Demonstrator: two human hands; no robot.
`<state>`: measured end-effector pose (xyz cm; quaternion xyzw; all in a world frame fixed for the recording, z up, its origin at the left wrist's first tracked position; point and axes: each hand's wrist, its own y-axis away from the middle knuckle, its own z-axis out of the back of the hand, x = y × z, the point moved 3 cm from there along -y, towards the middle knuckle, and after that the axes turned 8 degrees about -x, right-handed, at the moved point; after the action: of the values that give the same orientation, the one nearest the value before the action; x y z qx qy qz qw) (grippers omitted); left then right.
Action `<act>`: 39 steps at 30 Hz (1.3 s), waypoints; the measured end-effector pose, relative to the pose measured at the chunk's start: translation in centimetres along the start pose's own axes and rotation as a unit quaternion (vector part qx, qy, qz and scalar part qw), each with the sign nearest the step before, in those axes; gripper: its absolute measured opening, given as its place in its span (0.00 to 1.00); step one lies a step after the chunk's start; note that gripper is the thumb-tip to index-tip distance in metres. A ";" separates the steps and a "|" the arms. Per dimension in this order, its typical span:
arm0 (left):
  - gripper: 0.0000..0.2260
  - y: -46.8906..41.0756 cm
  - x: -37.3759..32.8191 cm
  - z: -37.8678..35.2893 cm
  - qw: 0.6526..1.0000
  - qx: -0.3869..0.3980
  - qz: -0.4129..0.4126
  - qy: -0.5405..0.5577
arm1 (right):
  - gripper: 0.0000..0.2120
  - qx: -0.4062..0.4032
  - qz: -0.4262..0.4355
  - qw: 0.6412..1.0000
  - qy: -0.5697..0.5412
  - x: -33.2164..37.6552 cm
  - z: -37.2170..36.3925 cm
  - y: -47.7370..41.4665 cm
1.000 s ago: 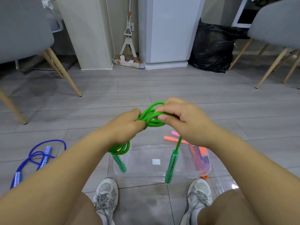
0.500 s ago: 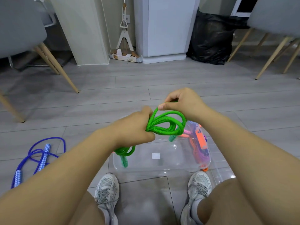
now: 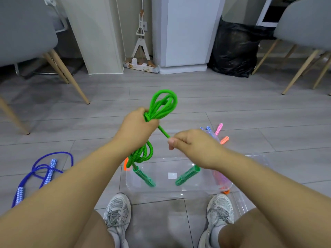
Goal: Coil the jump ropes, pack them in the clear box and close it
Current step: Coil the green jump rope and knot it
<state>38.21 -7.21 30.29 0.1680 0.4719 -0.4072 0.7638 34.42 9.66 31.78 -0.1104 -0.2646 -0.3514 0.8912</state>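
My left hand (image 3: pixel 137 125) grips the middle of a coiled green jump rope (image 3: pixel 161 104), with loops standing up above the fist and more loops hanging below it. A single green strand runs down to my right hand (image 3: pixel 189 144), which pinches it. Two green handles (image 3: pixel 187 175) dangle over the clear box (image 3: pixel 179 187) on the floor between my feet. Pink and orange jump ropes (image 3: pixel 221 178) lie at the box's right end. A blue jump rope (image 3: pixel 48 169) lies loose on the floor to the left.
The clear lid (image 3: pixel 241 201) lies by my right shoe. Grey chairs with wooden legs (image 3: pixel 68 76) stand left and right. A black bin bag (image 3: pixel 234 51), a white cabinet and a mop stand at the back wall.
My right hand has let go of the loops, dropped down to the right and now pulls one strand taut. My left hand has raised the bundle, so its loops stand upward.
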 end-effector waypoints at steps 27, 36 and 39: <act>0.08 3.4 -2.9 -0.3 0.956 0.221 -0.160 -0.105 | 0.05 -0.101 0.043 0.985 -0.130 -1.9 3.3 -4.6; 0.17 1.0 -1.8 0.8 0.982 0.036 0.030 0.183 | 0.12 -0.002 0.018 0.996 -0.090 0.6 0.3 -1.0; 0.16 0.8 -0.7 0.3 0.996 -0.008 0.018 0.093 | 0.13 0.007 0.037 0.999 0.010 1.3 0.2 -0.2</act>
<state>38.91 -6.57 30.93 0.2078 0.5404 -0.3721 0.7255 35.01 8.86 32.64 -0.1105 -0.2533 -0.3175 0.9071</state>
